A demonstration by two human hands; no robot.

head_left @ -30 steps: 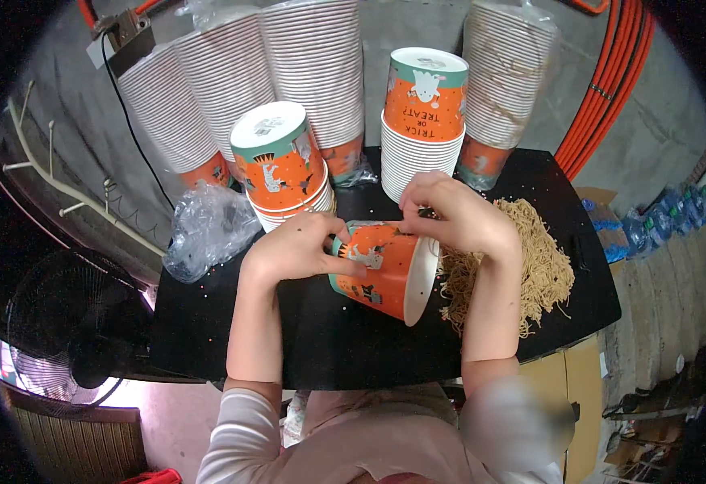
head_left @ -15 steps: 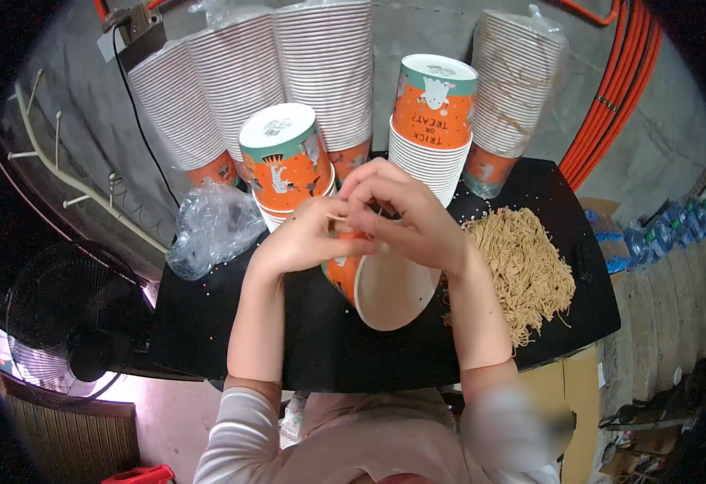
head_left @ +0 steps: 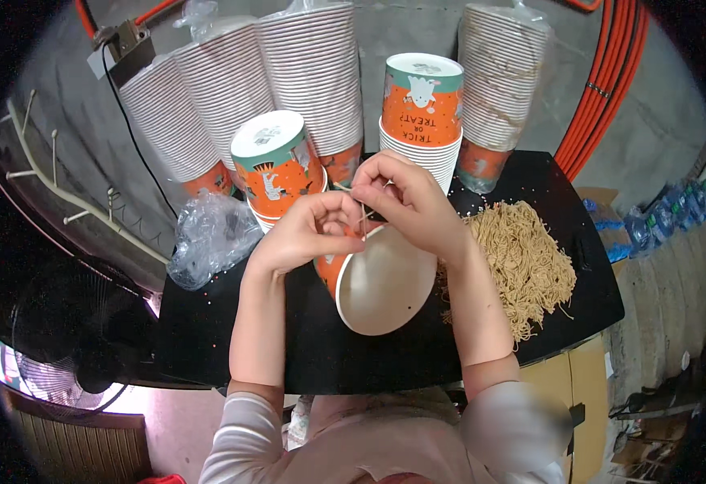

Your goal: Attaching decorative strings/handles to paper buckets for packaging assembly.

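An orange paper bucket (head_left: 385, 286) lies tilted on the black table, its white mouth turned toward me. Over its upper rim, my left hand (head_left: 313, 232) is closed, with curled fingers pinching a thin beige cord (head_left: 363, 216). My right hand (head_left: 411, 200) pinches the same cord between thumb and fingertips, just above and to the right. The cord stretches between both hands by the bucket's side. Whether it passes through a hole there is hidden by my fingers. Beside my right forearm is a heap of beige cords (head_left: 522, 262).
Upside-down bucket stacks stand behind my hands, one left (head_left: 276, 161) and one right (head_left: 421, 105). Tall bagged bucket stacks (head_left: 309, 73) lean at the wall. A crumpled plastic bag (head_left: 212, 242) lies left on the table (head_left: 232, 339). A fan (head_left: 71, 339) stands at far left.
My hands have shifted slightly, and a length of cord now shows between them. The bucket has tipped a little, showing more of its inside. The whole view has shifted slightly.
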